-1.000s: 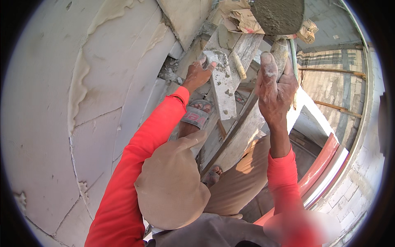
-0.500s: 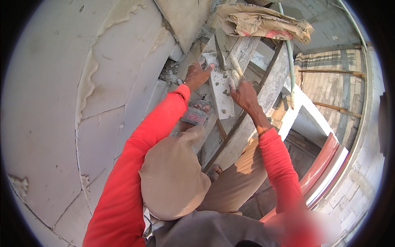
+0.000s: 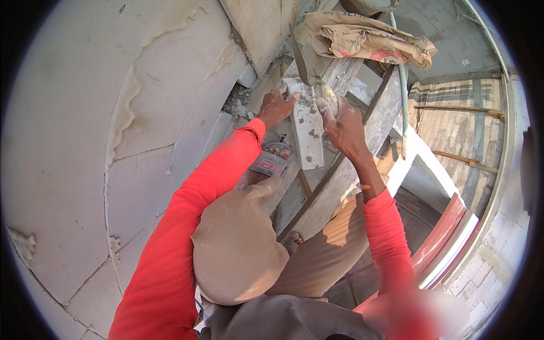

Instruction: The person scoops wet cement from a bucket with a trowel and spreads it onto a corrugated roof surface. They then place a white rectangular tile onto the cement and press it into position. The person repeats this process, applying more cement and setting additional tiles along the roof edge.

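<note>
My left hand [image 3: 276, 109] grips the upper left edge of a white, mortar-spattered slab [image 3: 309, 139], with thumb and fingers bent round it. To its right, my right hand [image 3: 343, 127] is closed round the pale handle of a trowel [image 3: 298, 55], whose grey blade points up and away from me above the slab's top end. The slab lies on weathered, plaster-smeared planks [image 3: 371, 141] between my hands. My sandalled foot [image 3: 275, 156] is just below the slab.
A crumpled paper sack [image 3: 371, 39] and a mortar-coated container [image 3: 368, 7] sit at the top. A pale green pole [image 3: 404, 102] stands right of the planks. Large cracked wall panels [image 3: 73, 158] fill the left. At right are gaps between planks, white framing and curved red trim [image 3: 430, 241].
My right hand has left the raised, mortar-laden tool, moved down and left, and taken hold of the trowel that lay on the planks, lifting its blade. My left hand stays at the slab.
</note>
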Action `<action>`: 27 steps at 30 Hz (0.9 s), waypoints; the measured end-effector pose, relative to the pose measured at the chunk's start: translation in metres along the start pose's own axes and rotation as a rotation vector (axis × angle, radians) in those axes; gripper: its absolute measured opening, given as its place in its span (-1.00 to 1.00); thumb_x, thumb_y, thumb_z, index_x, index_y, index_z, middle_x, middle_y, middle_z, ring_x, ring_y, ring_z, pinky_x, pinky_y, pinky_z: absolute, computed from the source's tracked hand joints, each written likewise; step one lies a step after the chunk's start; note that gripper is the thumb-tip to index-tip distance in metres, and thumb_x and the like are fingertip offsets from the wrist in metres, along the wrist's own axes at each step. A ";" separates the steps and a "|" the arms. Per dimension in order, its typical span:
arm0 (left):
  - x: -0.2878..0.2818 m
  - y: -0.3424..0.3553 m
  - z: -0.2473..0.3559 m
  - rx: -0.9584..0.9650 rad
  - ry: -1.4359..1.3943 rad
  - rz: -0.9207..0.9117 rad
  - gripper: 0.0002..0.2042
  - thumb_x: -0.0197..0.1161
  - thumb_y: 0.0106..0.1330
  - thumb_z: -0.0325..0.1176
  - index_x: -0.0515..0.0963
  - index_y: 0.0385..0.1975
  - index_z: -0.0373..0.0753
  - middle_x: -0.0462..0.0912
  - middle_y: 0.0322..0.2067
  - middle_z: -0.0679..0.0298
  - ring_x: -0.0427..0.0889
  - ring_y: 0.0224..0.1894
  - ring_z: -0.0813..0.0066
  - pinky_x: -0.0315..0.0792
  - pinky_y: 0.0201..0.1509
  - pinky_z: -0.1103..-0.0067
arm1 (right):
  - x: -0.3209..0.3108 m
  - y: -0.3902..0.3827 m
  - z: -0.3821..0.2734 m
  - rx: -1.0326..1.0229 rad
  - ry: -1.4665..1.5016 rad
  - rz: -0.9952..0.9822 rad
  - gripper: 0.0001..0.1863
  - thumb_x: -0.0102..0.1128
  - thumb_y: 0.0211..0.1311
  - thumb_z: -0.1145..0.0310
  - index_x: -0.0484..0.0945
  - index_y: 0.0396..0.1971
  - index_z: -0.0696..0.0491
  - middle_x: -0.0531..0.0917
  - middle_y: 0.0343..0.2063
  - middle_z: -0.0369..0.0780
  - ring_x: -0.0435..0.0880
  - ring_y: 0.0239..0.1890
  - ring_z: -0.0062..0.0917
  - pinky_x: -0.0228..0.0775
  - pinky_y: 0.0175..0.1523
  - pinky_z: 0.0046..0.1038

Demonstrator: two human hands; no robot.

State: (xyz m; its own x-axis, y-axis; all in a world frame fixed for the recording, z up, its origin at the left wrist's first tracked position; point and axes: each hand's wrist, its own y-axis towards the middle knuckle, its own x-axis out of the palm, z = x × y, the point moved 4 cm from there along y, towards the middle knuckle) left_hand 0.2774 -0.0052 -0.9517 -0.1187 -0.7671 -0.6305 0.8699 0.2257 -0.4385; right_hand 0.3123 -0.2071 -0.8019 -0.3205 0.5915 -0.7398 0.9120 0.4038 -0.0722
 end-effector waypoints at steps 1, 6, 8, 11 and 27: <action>0.002 -0.007 0.003 -0.001 -0.035 -0.017 -0.18 0.26 0.45 0.14 0.35 0.44 -0.49 0.45 0.37 -0.30 0.47 0.43 -0.13 0.35 0.52 0.29 | -0.026 -0.007 -0.028 0.002 0.098 0.037 -0.65 0.28 0.46 0.21 0.55 -0.19 0.26 0.73 -0.42 0.09 0.73 -0.38 0.11 0.57 -0.25 -0.09; -0.009 0.011 0.015 0.019 -0.047 -0.011 -0.19 0.22 0.45 0.22 0.43 0.41 -0.43 0.45 0.38 -0.27 0.42 0.46 -0.12 0.28 0.54 0.26 | -0.008 -0.027 -0.001 0.006 0.222 0.286 -0.63 0.25 0.47 0.20 0.57 -0.21 0.30 0.70 -0.42 0.19 0.69 -0.32 0.24 0.55 -0.20 -0.04; -0.003 0.008 0.011 0.021 -0.053 -0.022 -0.19 0.22 0.45 0.22 0.43 0.40 -0.43 0.45 0.38 -0.27 0.42 0.46 -0.12 0.29 0.54 0.26 | 0.028 -0.030 0.055 0.044 -0.009 0.092 -0.64 0.24 0.49 0.21 0.58 -0.21 0.29 0.71 -0.41 0.18 0.69 -0.31 0.23 0.54 -0.20 -0.07; -0.006 0.009 0.013 -0.023 0.020 -0.008 -0.20 0.21 0.46 0.21 0.43 0.40 -0.45 0.43 0.39 -0.27 0.42 0.46 -0.10 0.30 0.53 0.27 | 0.019 0.011 0.061 -0.016 -0.046 -0.022 -0.67 0.23 0.51 0.23 0.59 -0.18 0.26 0.73 -0.39 0.15 0.69 -0.31 0.20 0.52 -0.21 -0.09; -0.003 0.000 0.021 0.001 -0.089 0.057 -0.21 0.25 0.47 0.03 0.31 0.42 -0.61 0.51 0.30 -0.36 0.53 0.37 -0.20 0.38 0.47 0.27 | 0.015 -0.031 0.078 0.228 0.299 -0.007 -0.35 0.21 0.50 -0.15 0.66 -0.10 0.30 0.62 -0.52 0.03 0.55 -0.46 -0.30 0.44 -0.21 -0.18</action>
State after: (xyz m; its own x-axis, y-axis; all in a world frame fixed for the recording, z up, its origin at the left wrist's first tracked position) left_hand 0.2876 -0.0154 -0.9360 -0.0256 -0.8033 -0.5950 0.8746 0.2703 -0.4025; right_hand 0.2990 -0.2651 -0.8625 -0.3564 0.7805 -0.5136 0.9324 0.2624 -0.2484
